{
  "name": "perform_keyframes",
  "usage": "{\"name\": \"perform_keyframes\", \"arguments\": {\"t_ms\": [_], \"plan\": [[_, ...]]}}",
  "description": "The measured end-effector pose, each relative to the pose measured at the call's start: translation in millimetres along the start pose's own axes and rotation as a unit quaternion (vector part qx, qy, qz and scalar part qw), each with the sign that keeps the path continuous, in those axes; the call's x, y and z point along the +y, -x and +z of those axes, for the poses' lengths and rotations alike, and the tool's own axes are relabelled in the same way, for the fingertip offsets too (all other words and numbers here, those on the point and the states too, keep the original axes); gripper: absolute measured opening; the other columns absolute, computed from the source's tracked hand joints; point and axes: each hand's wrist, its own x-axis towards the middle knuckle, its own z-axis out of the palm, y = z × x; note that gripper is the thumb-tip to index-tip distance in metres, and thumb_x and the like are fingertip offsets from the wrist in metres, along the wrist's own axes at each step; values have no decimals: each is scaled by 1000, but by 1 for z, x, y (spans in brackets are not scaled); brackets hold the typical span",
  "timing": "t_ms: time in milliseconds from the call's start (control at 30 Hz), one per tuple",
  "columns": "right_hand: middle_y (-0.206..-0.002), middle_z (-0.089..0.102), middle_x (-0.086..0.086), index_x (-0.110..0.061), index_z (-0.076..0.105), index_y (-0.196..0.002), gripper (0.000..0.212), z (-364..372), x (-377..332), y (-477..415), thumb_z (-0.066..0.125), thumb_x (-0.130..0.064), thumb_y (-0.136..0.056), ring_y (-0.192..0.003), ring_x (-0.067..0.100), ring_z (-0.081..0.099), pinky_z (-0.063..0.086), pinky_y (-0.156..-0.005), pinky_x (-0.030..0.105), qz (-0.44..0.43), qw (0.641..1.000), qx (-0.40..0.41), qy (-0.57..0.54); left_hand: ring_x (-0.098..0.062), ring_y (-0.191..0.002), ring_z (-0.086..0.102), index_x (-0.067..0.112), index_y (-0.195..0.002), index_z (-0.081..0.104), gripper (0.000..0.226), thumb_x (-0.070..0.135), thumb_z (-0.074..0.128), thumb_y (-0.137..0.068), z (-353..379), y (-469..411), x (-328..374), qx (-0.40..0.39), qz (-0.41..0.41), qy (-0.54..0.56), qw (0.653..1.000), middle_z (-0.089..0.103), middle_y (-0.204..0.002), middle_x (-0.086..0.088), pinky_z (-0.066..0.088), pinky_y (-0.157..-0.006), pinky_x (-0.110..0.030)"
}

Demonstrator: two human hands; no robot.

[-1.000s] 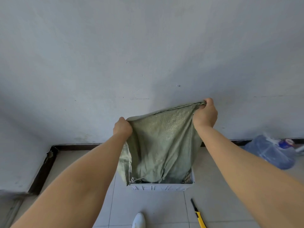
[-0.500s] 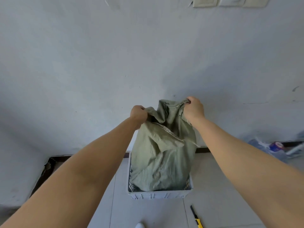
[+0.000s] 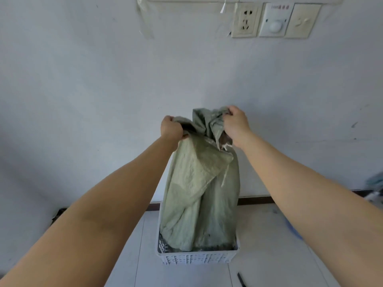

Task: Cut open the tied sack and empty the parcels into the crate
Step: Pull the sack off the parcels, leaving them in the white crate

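The sack [image 3: 199, 193] hangs upended in front of the wall [image 3: 103, 100]. Its gathered upper end is held high and its lower end sits inside the white crate [image 3: 196, 258] on the floor [image 3: 269, 235]. The left hand [image 3: 171, 127] is clenched in a fist round a bunch of the green woven cloth at the sack's top left corner. The right hand [image 3: 236, 123] is likewise curled tight round the crumpled cloth at the top right, close beside the left. The cloth falls in loose folds between them and looks mostly slack.

This reads as the emptying step: the sack seems to be open already and is being tipped mouth-down over the crate. The parcels themselves cannot be seen, since the sack covers most of the crate's inside, so some may be lodged in the folds or all may already lie below.

The next move probably calls for lifting the closed end higher and shaking it, with both grips kept firm. The mouth should stay within the crate walls so nothing spills onto the floor. A dark tool [image 3: 241, 279], only partly in view, lies on the floor just beside the crate's near right corner.
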Motion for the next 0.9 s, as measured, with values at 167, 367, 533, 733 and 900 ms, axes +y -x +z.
{"name": "perform_keyframes", "arguments": {"t_ms": [167,367,533,733,900], "plan": [[-91,58,4,-11,60,-106,27,-8,-22,-4,37,-2,-96,-73,13,53,44,-61,22,-25,999,-12,-46,-29,-72,62,8,-109,47,28,-7,30,-92,1,15,29,-78,31,-29,996,59,-97,-17,59,-66,-44],[-88,59,9,-10,62,-96,27,-8,-5,1,38,-1,-91,-77,22,52,39,-64,28,10,1000,-19,23,-20,-74,57,7,-104,49,26,-7,32,-91,7,26,38,-97,72,-42,992,56,-95,-12,53,-44,-26],[-98,62,9,-11,62,-101,27,-11,-21,-8,37,-3,-93,-90,26,61,48,-75,32,-18,1000,-3,-24,-24,-84,62,7,-112,48,25,-3,39,-91,7,20,33,-125,25,-82,988,60,-104,-13,60,-69,-41],[-101,59,4,-10,58,-110,23,-27,-60,-12,39,-8,-97,-94,18,55,42,-81,26,-97,989,72,-82,-25,-71,54,14,-79,48,27,-8,35,-88,23,24,94,-91,187,96,973,55,-78,-10,48,-53,-29],[-93,57,3,-15,53,-100,9,-27,-75,-3,46,-14,-95,-87,18,54,42,-71,27,-99,989,15,-112,-14,-64,52,13,-93,49,20,-6,44,-90,32,24,105,-117,161,63,978,55,-77,-4,51,-53,-28]]}}
